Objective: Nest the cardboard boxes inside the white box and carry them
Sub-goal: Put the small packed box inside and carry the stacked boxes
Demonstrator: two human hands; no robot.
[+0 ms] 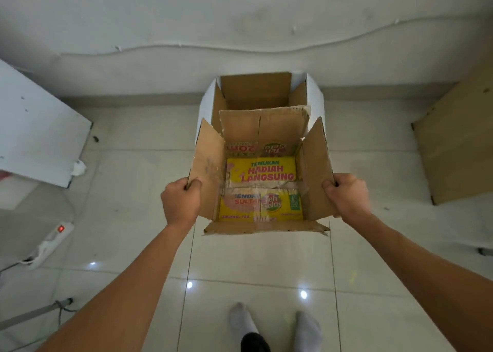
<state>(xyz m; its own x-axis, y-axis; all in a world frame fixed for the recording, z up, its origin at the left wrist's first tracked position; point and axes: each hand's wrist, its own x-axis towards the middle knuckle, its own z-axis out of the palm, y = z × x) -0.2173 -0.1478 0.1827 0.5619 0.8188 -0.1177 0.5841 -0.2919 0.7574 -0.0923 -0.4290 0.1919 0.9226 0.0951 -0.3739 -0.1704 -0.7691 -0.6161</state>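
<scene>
I hold an open brown cardboard box (316, 175) in front of me, above the tiled floor. My left hand (181, 200) grips its left side flap and my right hand (344, 195) grips its right side flap. Inside it lies a yellow printed box (262, 171) with red and green lettering. Behind it, near the wall, stands the white box (316, 98), open at the top with brown inner walls. The held box hides the white box's near side.
A white board (37, 127) leans at the left. A brown panel (458, 143) stands at the right. A white power strip (50, 242) with a red light lies on the floor at the left. My socked feet (274, 325) are below.
</scene>
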